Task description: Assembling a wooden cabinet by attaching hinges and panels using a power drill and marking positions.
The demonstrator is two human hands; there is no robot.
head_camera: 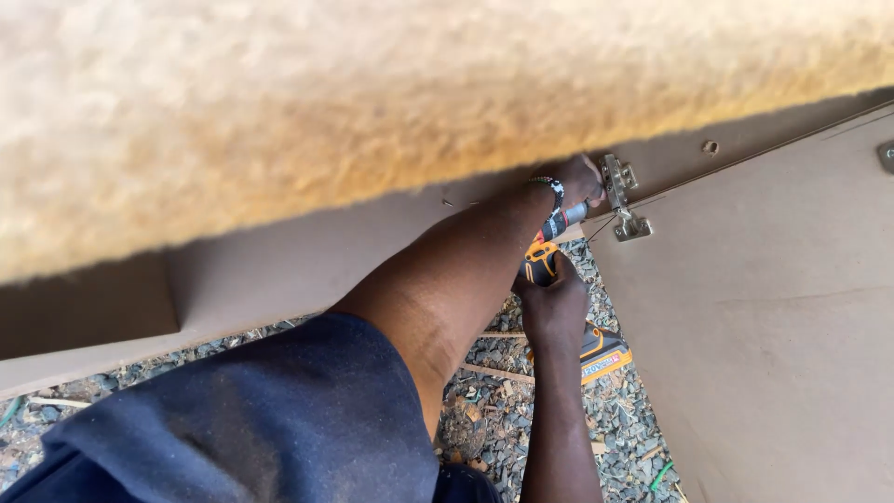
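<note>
My left hand (581,177), with a beaded band at the wrist, reaches across to a metal cabinet hinge (622,197) and grips its upper part. The hinge bridges two brown fibreboard panels, the back panel (307,261) and the right panel (773,307). My right hand (553,305) is wrapped around the handle of an orange and black cordless drill (596,349). The drill's front end (570,217) points up at the hinge, just below my left hand. Most of the drill's body is hidden behind my hands.
A blurred, pale board edge (372,102) close to the camera fills the top of the view. Gravel with wood scraps (494,410) lies on the ground between the panels. A small round fitting (710,146) and a second metal fitting (886,155) sit further right.
</note>
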